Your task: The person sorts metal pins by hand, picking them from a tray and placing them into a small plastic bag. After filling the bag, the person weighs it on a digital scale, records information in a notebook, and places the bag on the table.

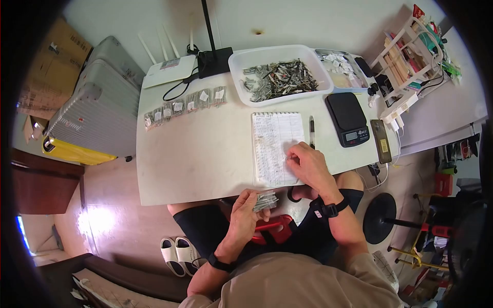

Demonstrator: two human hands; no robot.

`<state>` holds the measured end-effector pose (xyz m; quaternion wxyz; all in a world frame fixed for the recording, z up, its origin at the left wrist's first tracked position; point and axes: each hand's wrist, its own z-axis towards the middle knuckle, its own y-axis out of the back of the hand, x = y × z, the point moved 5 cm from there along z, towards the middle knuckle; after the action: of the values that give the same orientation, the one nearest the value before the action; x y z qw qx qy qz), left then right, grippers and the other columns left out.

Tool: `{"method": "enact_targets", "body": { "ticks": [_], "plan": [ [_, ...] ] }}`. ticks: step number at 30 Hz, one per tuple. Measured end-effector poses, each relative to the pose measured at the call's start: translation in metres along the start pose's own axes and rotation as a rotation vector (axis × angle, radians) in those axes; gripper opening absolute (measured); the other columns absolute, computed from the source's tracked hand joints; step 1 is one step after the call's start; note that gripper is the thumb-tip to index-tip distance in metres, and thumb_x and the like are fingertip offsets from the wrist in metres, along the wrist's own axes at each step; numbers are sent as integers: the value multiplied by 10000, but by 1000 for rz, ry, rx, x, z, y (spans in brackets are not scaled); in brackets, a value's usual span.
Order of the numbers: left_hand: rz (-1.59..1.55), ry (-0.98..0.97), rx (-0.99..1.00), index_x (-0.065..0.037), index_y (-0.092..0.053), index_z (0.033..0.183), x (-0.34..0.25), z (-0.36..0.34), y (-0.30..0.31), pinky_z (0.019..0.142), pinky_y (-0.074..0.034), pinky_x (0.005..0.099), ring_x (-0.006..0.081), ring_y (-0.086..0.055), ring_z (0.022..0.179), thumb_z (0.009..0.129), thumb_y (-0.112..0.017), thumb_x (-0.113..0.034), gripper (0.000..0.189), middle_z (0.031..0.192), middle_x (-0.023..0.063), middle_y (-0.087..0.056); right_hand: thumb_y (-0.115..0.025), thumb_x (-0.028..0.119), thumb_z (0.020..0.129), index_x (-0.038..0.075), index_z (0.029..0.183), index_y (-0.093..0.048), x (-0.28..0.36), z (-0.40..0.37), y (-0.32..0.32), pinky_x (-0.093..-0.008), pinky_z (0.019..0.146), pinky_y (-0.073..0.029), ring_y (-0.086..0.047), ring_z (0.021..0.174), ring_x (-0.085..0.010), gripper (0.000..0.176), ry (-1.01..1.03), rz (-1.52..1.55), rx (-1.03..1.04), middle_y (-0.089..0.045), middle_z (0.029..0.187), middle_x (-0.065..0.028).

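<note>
My left hand (pixel 247 208) is just off the table's front edge, its fingers wrapped round a small clear bag of thin metal pieces (pixel 265 201). My right hand (pixel 306 163) rests on the lower right part of a spiral notepad (pixel 272 146) with handwritten columns. Its fingers are curled together, and whatever they may hold is too small to make out. A black pen (pixel 311 132) lies just right of the notepad. Behind the notepad, a white plastic tub (pixel 235 66) holds a heap of small metal pieces. A black digital scale (pixel 347 115) lies farther right.
A row of labelled small bags (pixel 186 104) lies at the table's back left, near a white router (pixel 169 71) and a black stand base (pixel 215 62). A lidless box with white scraps (pixel 343 69), a phone (pixel 381 141) and a white rack (pixel 405 56) are at right.
</note>
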<state>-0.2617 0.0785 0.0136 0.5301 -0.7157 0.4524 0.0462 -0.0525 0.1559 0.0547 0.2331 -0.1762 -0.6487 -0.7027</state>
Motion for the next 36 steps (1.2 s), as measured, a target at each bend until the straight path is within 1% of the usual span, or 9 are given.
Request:
{"method": "enact_targets", "body": {
  "ticks": [3,10,13,15,16,18,21,29,36],
  "plan": [
    [39,2,-10,-18,-543,1094,0,2,0,612,-523,310,182,-636,710,1082,-411,-242,261,948,142,-664,-689,147,823,66,922,-649,3,-2,4,-401,689,-534,-680,769,-298,134,-28,20,-42,-655,901,-97],
    [20,6,-14,-34,-539,1067,0,6,-6,603,-525,311,193,-635,689,1080,-416,-242,242,932,145,-662,-682,115,822,58,919,-647,-4,-5,0,-411,673,-535,-663,768,-337,118,47,-4,-38,-657,922,-113],
    [7,26,-44,-36,-538,1061,-1,8,-8,600,-523,311,199,-636,682,1080,-416,-240,239,919,142,-663,-695,79,840,42,922,-634,3,-12,11,-363,597,-524,-674,690,-267,109,140,117,-129,-667,852,-94],
    [36,10,-27,-38,-538,1059,-2,9,-11,596,-514,319,198,-637,680,1078,-419,-237,232,901,136,-663,-678,43,880,32,939,-644,-4,-22,12,-298,560,-507,-646,603,-193,69,-172,469,16,-671,792,-75],
    [39,10,-25,-38,-538,1059,-3,10,-13,596,-514,319,198,-637,680,1078,-419,-237,232,901,136,-663,-678,43,880,32,939,-644,-2,-26,14,-298,560,-507,-646,603,-193,69,-172,470,12,-671,792,-75],
    [36,3,-14,-41,-538,1062,-5,11,-17,598,-508,325,195,-638,682,1075,-428,-237,225,889,130,-661,-672,10,903,3,951,-648,-1,-37,11,-225,545,-477,-617,593,-88,54,-296,897,46,-666,731,-30],
    [51,-4,-15,-43,-537,1062,-6,12,-22,603,-504,327,191,-636,680,1073,-432,-236,220,885,126,-659,-667,-19,902,-3,946,-649,5,-52,8,-209,555,-476,-626,629,-62,50,-311,1032,134,-653,714,-9],
    [77,-51,25,-41,-532,1061,-10,-5,-36,612,-515,321,193,-637,680,1075,-426,-232,218,893,122,-660,-690,-70,855,-15,925,-655,28,-79,16,-194,550,-455,-582,596,-47,96,-156,1215,115,-640,718,-11],
    [140,-131,72,-43,-534,1061,-5,-24,-44,589,-518,293,168,-634,671,1074,-434,-217,202,897,111,-663,-704,-85,804,6,970,-620,50,-96,33,-194,534,-434,-568,591,-44,208,-224,1259,163,-651,766,-19]
  ]
}}
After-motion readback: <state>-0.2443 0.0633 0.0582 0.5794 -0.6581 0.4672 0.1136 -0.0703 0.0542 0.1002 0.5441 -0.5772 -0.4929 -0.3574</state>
